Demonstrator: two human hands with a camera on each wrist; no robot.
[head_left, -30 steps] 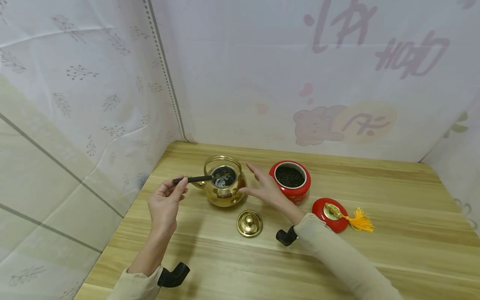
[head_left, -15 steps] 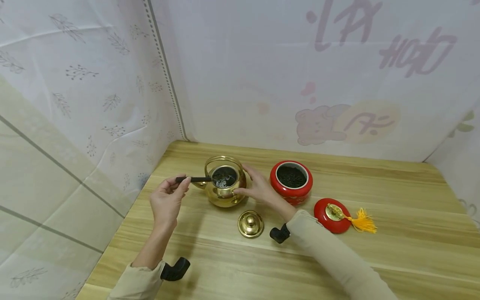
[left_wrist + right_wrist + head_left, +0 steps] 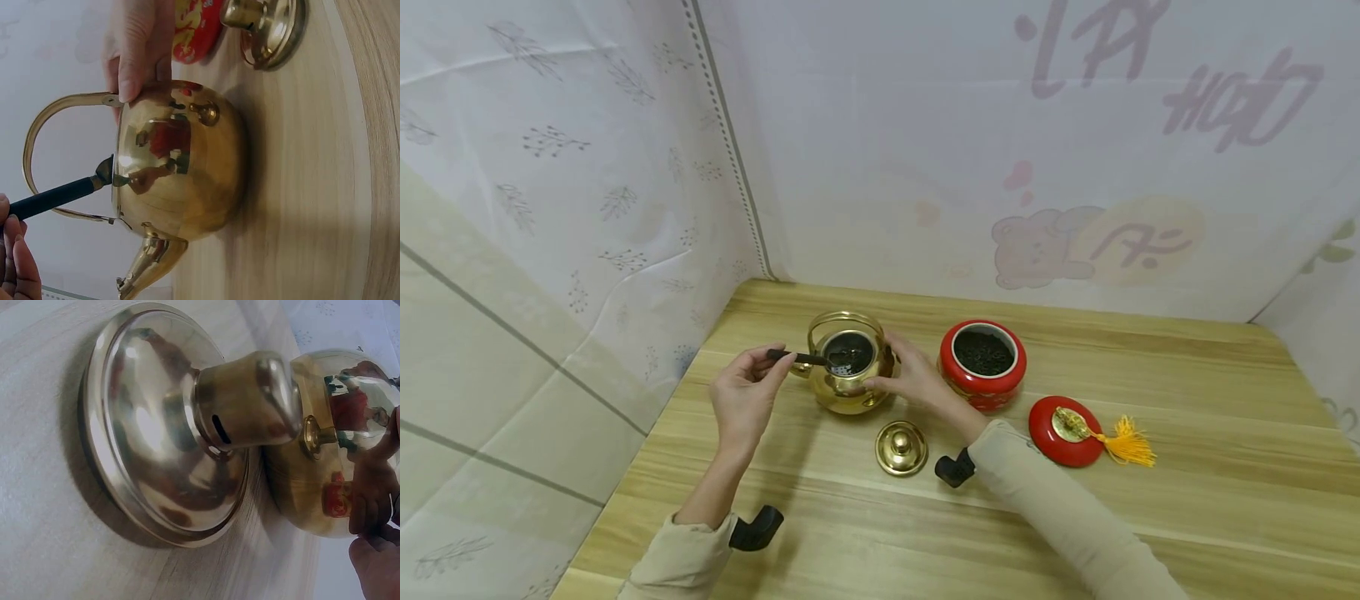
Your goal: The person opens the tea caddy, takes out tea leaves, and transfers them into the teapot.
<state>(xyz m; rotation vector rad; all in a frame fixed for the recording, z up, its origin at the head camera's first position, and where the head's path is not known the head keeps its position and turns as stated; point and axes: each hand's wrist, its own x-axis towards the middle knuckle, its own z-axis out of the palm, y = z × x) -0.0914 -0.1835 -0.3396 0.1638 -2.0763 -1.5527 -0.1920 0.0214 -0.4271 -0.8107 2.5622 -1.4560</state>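
Note:
In the head view my left hand [image 3: 745,396] pinches a dark-handled spoon [image 3: 797,357] between thumb and fingers. Its metal end reaches over the rim into the uncovered brass teapot [image 3: 850,398], and in the left wrist view the spoon [image 3: 59,197] slants to that opening. Dark contents with bright reflections show inside the pot. My right hand [image 3: 917,382] holds the pot's right side, thumb in front and fingers behind. On the table before the pot lies its brass lid [image 3: 900,450], knob up; the lid [image 3: 150,419] looms large in the right wrist view.
A red jar [image 3: 988,387] full of dark tea leaves stands right of the teapot. Its red lid [image 3: 1082,450], with a yellow tassel [image 3: 1130,442], lies nearer the front right. Patterned white cloth [image 3: 880,167] hangs behind and left of the wooden table [image 3: 1187,400].
My right hand has moved left, from beside the teapot onto its side. My left hand has shifted a little right, bringing the spoon further into the opening and tilting its tip down.

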